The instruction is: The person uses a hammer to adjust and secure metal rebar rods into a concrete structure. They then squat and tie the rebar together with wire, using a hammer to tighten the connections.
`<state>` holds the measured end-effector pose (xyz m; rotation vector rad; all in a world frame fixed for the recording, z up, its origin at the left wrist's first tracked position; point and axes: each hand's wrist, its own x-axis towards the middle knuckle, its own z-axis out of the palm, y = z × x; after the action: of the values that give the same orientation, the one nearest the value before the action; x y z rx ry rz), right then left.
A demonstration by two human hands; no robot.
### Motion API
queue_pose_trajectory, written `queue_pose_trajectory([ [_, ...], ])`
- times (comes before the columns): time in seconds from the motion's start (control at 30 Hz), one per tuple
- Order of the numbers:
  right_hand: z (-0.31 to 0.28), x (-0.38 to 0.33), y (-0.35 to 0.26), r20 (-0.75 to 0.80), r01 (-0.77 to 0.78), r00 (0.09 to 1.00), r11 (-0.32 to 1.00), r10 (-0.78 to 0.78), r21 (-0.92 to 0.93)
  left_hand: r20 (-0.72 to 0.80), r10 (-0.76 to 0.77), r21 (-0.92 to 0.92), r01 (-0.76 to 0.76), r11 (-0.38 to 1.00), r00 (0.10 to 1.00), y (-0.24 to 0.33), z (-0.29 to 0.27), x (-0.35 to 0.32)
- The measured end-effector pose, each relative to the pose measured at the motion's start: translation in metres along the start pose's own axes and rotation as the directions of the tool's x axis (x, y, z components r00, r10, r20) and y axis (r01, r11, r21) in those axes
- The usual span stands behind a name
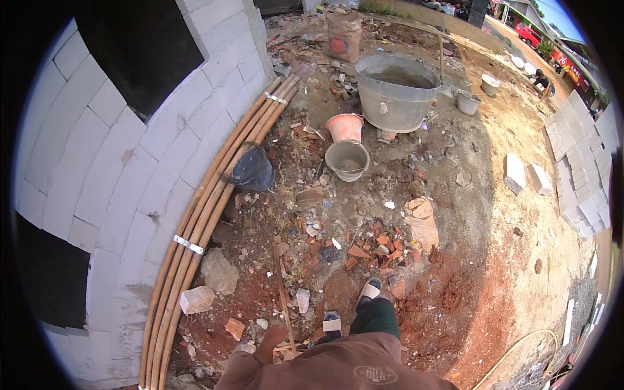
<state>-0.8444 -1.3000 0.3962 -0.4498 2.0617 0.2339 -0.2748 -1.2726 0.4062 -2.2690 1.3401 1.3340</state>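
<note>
At the lower edge, beside my brown shirt, my left hand (273, 335) hangs low with its fingers too unclear to read. Close by it a thin wooden stick (281, 292) lies on the rubble; whether the two touch I cannot make out. My right hand is out of sight. Ahead of my feet are broken red brick pieces (383, 248) and a flattened torn paper sack (422, 224). Farther off, a grey bucket (347, 160) stands against an orange bucket (345, 127), in front of a large grey tub (398, 104) with grey contents.
Bundled bamboo poles (211, 218) run along the light block wall (188, 130), with a black bucket (252, 170) on them. A pale stone block (197, 299) and a rock (220, 271) lie nearby. To the right are stacked blocks (577, 166). Another person (543, 83) crouches far off.
</note>
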Motion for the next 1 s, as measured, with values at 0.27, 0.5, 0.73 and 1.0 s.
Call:
queue_pose_trajectory([
  [0.27, -0.079, 0.029, -0.154, 0.074, 0.045, 0.997, 0.994, -0.038, -0.098, -0.558, -0.097, -0.287, -0.082, 0.954, 0.824, 0.059, -0.102, 0.085],
  [0.5, -0.193, -0.046, -0.458, -0.135, 0.613, 0.789, 0.756, -0.599, 0.231, -0.418, -0.329, -0.648, -0.024, 0.761, 0.847, 0.099, -0.147, 0.071],
  [0.73, -0.189, -0.032, -0.652, -0.157, 0.612, 0.791, 0.766, -0.591, 0.197, 0.039, -0.278, 0.475, 0.227, 0.85, 0.96, 0.108, -0.147, 0.118],
  [1.0, -0.117, -0.031, -0.745, 0.004, 0.206, 0.978, 0.952, -0.211, -0.227, -0.302, -0.508, -0.722, 0.155, 0.675, 0.807, 0.074, -0.366, 0.282],
])
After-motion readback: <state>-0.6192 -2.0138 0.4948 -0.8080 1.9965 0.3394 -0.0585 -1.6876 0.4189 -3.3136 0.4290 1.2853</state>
